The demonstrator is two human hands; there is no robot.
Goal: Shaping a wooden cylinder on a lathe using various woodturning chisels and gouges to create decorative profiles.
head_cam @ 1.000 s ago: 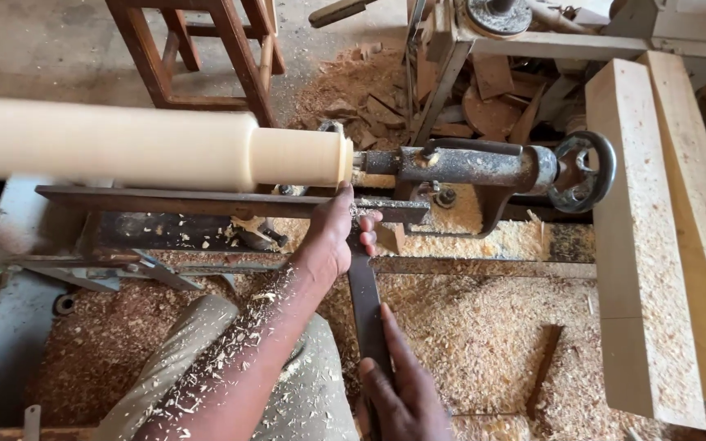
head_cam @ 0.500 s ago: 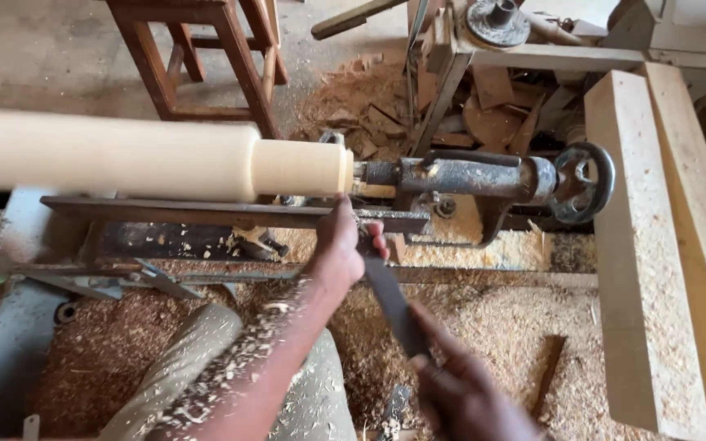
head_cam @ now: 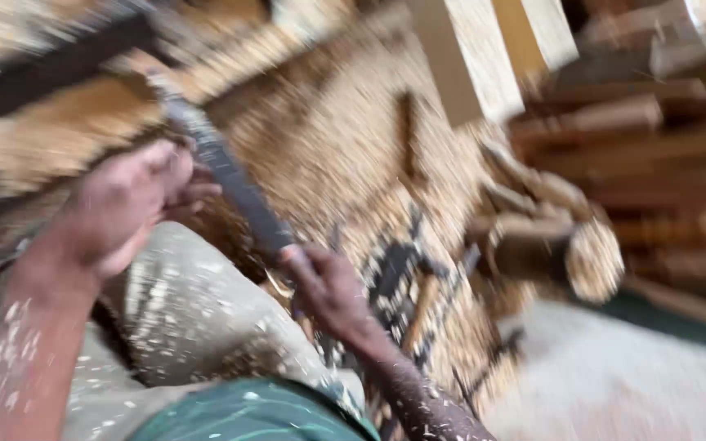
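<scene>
Two hands share one long dark turning tool [head_cam: 226, 175], which runs slantwise from the upper left down toward the middle of the blurred view. The left hand [head_cam: 128, 204] sits high on the blade, fingers curled about it near the dark bar [head_cam: 51, 61] that crosses the top left. The right hand [head_cam: 328, 290] is closed around the lower end, where the handle meets the metal. The hands are apart, each clamped on the tool.

Wood shavings [head_cam: 345, 147] cover the floor and cling to both forearms and to the person's pale trousers [head_cam: 189, 310]. Pale timber planks [head_cam: 467, 57] stand at the top, and a short log [head_cam: 565, 253] lies at the right among stacked wood.

As a judgement: the heavy blur suggests the head is swinging, so the eyes may not be on the tool's tip, which is lost in the blur at the upper left. If that tip is near anything spinning, a catch could wrench it from the grip. The left fingers lie on bare metal, where a slip could cut them. Loose shavings underfoot could also cost footing.
</scene>
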